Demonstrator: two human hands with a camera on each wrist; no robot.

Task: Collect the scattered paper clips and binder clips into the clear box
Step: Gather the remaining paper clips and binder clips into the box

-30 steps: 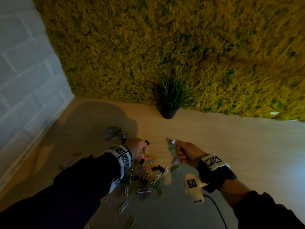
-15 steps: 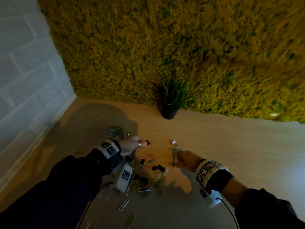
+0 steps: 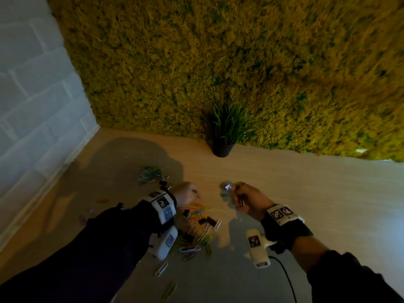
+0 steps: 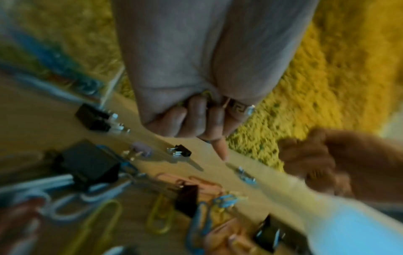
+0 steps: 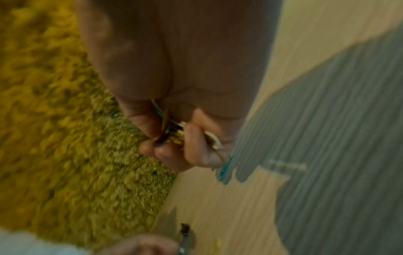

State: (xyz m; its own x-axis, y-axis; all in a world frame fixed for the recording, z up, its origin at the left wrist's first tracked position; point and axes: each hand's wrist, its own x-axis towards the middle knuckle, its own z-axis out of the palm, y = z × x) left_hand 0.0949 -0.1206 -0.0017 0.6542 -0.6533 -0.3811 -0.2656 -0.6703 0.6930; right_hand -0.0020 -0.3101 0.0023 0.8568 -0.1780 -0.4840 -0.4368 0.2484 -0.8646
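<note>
From my feed, the scattered clips lie in a loose heap on the wooden table, just below and between the two hands, mostly under the left wrist. I can pick out black binder clips among yellow, blue and pink paper clips. The clear box sits farther back on the left, beyond the left hand, with coloured clips already inside; the left wrist view shows its corner only as a blur.

My left hand is fisted just above the heap, fingers curled tight with a yellow bit showing between them, and one finger points down to the table near a small black binder clip. A ring sits on that hand.

My right hand is raised a little to the right of the heap, well apart from the left. Its fingers are closed on a small bunch of clips, yellow, white and teal ends sticking out. A single teal clip shows just below its fingers; I cannot tell whether it is held.

A potted plant stands against the moss wall behind.
</note>
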